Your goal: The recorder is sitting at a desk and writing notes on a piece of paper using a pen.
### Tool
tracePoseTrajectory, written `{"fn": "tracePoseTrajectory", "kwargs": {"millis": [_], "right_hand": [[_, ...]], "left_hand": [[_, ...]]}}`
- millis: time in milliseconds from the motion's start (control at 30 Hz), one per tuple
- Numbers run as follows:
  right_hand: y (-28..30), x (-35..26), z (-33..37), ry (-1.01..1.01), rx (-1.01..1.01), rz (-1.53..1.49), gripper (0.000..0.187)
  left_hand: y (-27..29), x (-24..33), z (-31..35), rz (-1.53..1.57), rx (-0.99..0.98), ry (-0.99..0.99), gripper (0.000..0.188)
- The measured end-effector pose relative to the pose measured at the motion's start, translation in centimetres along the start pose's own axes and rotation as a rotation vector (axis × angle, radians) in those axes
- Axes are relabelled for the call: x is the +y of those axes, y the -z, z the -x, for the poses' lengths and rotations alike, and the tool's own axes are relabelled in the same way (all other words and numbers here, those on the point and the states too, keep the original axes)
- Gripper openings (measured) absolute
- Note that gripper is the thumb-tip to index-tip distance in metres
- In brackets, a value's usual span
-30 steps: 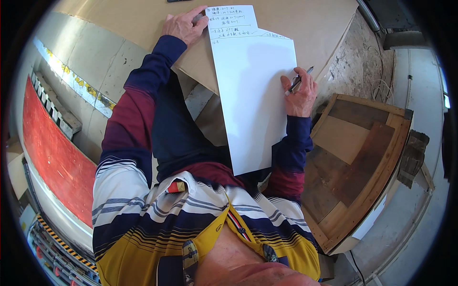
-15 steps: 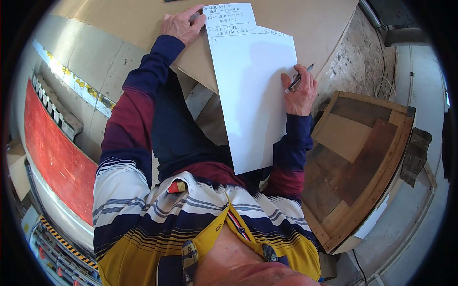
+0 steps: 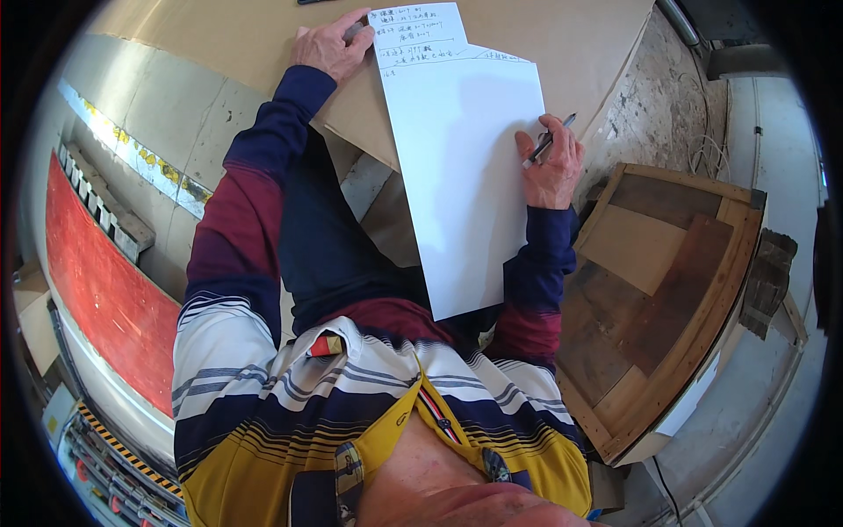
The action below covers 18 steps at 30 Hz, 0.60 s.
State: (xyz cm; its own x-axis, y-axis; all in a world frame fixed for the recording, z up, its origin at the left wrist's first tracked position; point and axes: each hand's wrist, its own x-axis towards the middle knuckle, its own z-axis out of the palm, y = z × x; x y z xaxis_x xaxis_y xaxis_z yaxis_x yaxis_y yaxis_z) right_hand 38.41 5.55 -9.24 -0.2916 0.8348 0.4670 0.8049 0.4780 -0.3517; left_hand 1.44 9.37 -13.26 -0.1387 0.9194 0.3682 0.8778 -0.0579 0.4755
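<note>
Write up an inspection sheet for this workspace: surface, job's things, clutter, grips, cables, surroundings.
Surface: brown board, white paper overlapping its near edge.
Job's things: the white paper, handwritten near its top, mostly blank below; dark pen.
Clutter: dark object at the top of the view, cut off, unidentifiable.
Grips: left grip at the paper's upper-left edge, hold unclear; right grip holds the pen by the right edge.
Cables: pale loops right; black cable lower right.
Surroundings: wood-framed panel right; red panel left.

Stained grey floor (image 3: 180, 119), red panel (image 3: 104, 285), wood-framed board (image 3: 680, 294)
</note>
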Motion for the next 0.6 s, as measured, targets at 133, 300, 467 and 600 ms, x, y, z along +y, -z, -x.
{"fn": "tracePoseTrajectory", "kwargs": {"millis": [133, 300, 467, 600], "right_hand": [[-0.06, 0.01, 0.16, -0.001, 0.008, -0.01, 0.04], [-0.02, -0.27, -0.07, -0.034, 0.003, -0.03, 0.039], [0.03, -0.09, -0.02, -0.016, 0.0, -0.02, 0.038], [-0.01, -0.14, -0.03, 0.004, -0.005, 0.009, 0.038]], "left_hand": [[0.01, 0.13, 0.11, -0.013, -0.006, 0.005, 0.043], [0.29, 0.11, -0.08, -0.009, -0.06, 0.049, 0.043], [0.3, 0.1, -0.25, -0.039, -0.074, 0.045, 0.043], [0.08, -0.13, -0.13, -0.041, -0.036, 0.002, 0.043]]}}
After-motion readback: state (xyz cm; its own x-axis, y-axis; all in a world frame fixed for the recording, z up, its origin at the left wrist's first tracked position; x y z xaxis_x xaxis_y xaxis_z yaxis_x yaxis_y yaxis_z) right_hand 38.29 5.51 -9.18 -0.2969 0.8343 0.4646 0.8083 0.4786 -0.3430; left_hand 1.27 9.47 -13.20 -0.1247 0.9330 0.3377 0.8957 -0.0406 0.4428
